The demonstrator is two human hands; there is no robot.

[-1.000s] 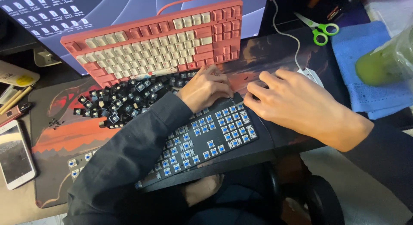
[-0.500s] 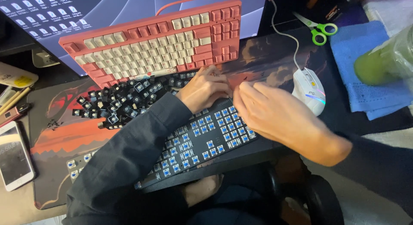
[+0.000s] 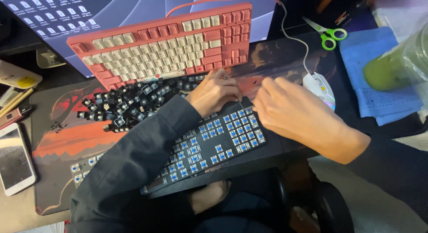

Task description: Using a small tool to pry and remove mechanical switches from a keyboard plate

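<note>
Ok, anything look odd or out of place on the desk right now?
Yes: the black keyboard has no keycaps, its blue switches bare. The loose black keycaps lie heaped on the mat beside it, under the tilted red keyboard.

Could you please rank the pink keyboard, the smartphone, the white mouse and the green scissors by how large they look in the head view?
1. Pink keyboard
2. Smartphone
3. Green scissors and white mouse: these look alike, and a hand partly hides the mouse.

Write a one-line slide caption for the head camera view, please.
Both hands, left hand and right hand, work at the stripped black keyboard beside loose keycaps.
</note>
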